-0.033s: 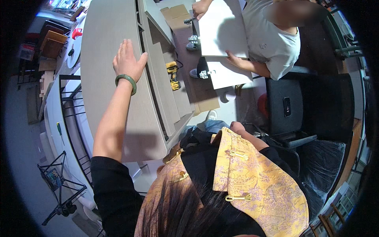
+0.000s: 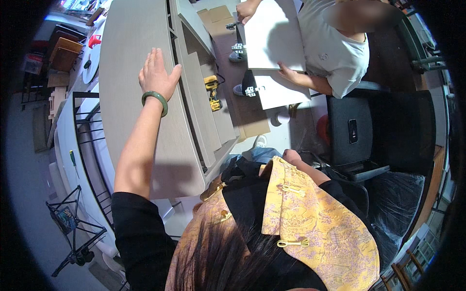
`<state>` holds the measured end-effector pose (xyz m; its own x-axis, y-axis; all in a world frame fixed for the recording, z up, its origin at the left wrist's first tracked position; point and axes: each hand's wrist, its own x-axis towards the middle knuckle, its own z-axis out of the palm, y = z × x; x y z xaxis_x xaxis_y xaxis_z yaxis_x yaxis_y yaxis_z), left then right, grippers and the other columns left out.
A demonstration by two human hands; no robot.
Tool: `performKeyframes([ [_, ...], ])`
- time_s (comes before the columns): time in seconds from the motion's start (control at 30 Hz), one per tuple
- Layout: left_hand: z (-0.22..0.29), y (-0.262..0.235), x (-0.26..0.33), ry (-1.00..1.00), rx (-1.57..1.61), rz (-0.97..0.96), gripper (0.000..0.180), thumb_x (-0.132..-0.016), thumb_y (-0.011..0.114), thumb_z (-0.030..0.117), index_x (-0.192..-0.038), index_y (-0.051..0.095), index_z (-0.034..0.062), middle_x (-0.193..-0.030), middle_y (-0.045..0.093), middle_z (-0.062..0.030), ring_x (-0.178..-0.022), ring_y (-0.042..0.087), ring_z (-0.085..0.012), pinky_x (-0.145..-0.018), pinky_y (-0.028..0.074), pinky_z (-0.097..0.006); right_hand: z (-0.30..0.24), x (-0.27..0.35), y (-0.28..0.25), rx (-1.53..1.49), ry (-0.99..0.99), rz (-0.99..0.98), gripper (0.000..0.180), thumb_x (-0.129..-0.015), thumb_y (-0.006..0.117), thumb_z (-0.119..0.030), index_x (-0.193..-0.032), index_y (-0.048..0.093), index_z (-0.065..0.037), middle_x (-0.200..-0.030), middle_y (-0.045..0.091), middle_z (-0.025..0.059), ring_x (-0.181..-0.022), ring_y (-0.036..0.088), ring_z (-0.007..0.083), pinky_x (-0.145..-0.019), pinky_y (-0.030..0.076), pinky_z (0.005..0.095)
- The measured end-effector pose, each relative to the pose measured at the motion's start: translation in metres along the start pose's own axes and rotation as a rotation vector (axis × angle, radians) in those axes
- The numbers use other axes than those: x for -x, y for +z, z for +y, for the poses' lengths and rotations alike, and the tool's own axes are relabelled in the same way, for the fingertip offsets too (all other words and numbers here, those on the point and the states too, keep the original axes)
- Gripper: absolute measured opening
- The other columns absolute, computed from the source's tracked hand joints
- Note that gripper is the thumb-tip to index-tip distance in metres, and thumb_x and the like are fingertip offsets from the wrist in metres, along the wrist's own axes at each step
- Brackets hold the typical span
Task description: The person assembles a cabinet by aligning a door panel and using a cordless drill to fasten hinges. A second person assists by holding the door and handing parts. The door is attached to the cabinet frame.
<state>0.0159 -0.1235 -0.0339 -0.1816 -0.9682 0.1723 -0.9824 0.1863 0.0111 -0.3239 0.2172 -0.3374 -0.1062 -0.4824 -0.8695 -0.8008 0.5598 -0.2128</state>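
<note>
My left hand (image 2: 158, 75) lies flat, fingers stretched out, on the pale wood-grain top of a long cabinet (image 2: 133, 43). A green bangle (image 2: 155, 103) circles that wrist. Under the top's right edge, a yellow and black cordless drill (image 2: 212, 93) rests inside the cabinet's open side. My right hand (image 2: 291, 156) is low by my jeans, partly hidden behind my yellow patterned vest (image 2: 310, 208); its fingers do not show clearly. Across from me, a person in a white shirt (image 2: 335, 53) holds a white panel (image 2: 272, 39) with metal hinges (image 2: 238, 47) on its edge.
A second white panel (image 2: 281, 89) with a hinge lies below the held one. Flattened cardboard (image 2: 255, 127) covers part of the floor. A black chair (image 2: 349, 126) stands at right. A screwdriver (image 2: 74, 162) and a black folding stand (image 2: 75, 225) are at left.
</note>
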Motion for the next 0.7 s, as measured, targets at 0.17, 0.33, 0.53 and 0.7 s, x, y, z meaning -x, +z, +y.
performKeyframes([
  [0.17, 0.0007, 0.0001, -0.0004, -0.008, -0.021, -0.007, 0.079, -0.086, 0.056, 0.046, -0.149, 0.029, 0.0076, -0.156, 0.026, -0.0111, -0.145, 0.023, -0.0250, -0.117, 0.017, -0.046, 0.0037, -0.0055, 0.0059, -0.004, 0.001, 0.029, 0.029, -0.084, 0.058, -0.025, -0.106, 0.070, -0.010, -0.114, 0.066, 0.0180, -0.109, 0.062, 0.0349, -0.089, 0.051, 0.0433],
  [0.33, 0.0008, -0.0001, -0.0001, -0.001, -0.001, 0.009, 0.077, -0.086, 0.057, 0.044, -0.148, 0.031, 0.0075, -0.156, 0.028, -0.0111, -0.145, 0.023, -0.0250, -0.117, 0.017, -0.046, 0.0045, -0.0065, 0.0060, 0.033, -0.007, 0.014, 0.029, -0.085, 0.055, -0.023, -0.106, 0.070, -0.009, -0.115, 0.065, 0.0195, -0.108, 0.062, 0.0356, -0.089, 0.051, 0.0438],
  [0.53, 0.0015, -0.0006, 0.0007, -0.008, 0.020, 0.016, 0.076, -0.086, 0.057, 0.043, -0.148, 0.032, 0.0076, -0.156, 0.028, -0.0109, -0.145, 0.023, -0.0251, -0.117, 0.018, -0.045, 0.0021, -0.0032, 0.0045, 0.035, 0.017, 0.017, 0.029, -0.086, 0.053, -0.023, -0.106, 0.070, -0.009, -0.115, 0.065, 0.0192, -0.108, 0.063, 0.0348, -0.089, 0.051, 0.0447],
  [0.7, -0.0005, 0.0009, -0.0005, 0.004, 0.002, 0.007, 0.078, -0.087, 0.056, 0.046, -0.149, 0.029, 0.0082, -0.156, 0.027, -0.0110, -0.145, 0.023, -0.0262, -0.116, 0.017, -0.047, 0.0025, -0.0025, 0.0043, 0.019, -0.017, 0.030, 0.029, -0.087, 0.053, -0.022, -0.106, 0.070, -0.009, -0.114, 0.065, 0.0193, -0.107, 0.062, 0.0356, -0.089, 0.051, 0.0448],
])
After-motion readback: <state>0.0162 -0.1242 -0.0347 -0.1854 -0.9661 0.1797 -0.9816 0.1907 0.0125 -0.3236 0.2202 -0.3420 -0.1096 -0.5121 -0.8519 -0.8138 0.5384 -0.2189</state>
